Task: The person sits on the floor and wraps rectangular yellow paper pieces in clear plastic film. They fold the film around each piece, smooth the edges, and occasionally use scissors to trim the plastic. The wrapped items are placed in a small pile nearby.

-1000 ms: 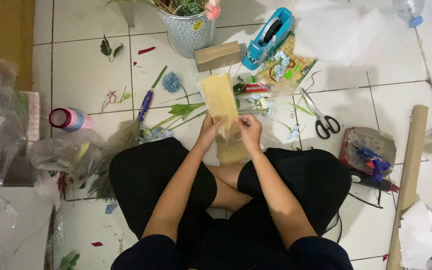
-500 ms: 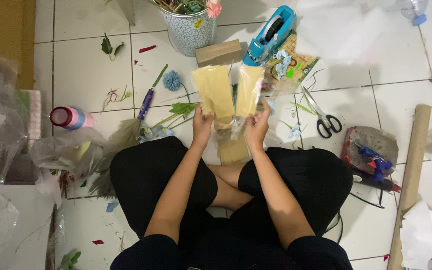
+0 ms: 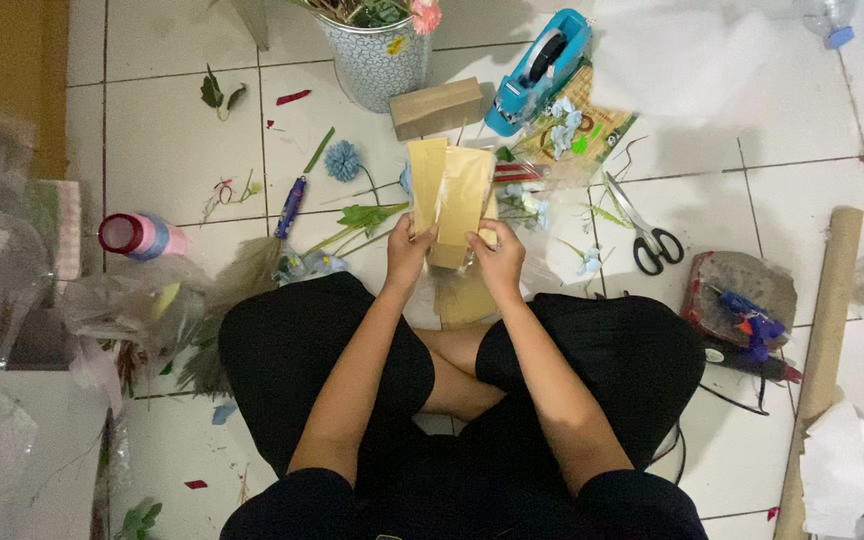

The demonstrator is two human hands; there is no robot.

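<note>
Over the person's crossed legs, head view: both hands are gripping a stack of tan paper strips (image 3: pixel 452 195). Left hand (image 3: pixel 407 250) is clasping the lower left edge, fingers wrapped round; right hand (image 3: pixel 499 258) is pinching the lower right corner. Long axis of the strips is running away from the body, top ends pointing toward the patterned flower pot (image 3: pixel 370 62) and slightly right. Two strips are overlapping, the front one lying a little right of the rear one. More tan paper (image 3: pixel 464 300) is lying on the floor tiles (image 3: pixel 162 150) just below the hands.

Nearby on the floor: cardboard block (image 3: pixel 436 107) just beyond the strips' tops, blue tape dispenser (image 3: pixel 537 70), scissors (image 3: pixel 642 228) to the right, glue gun (image 3: pixel 747 315), brown paper roll (image 3: pixel 827 340) at far right.

Versus half a second earlier: the two strips, then fanned apart in a V, are now lying nearly together; the hands are sitting at about the same place.
</note>
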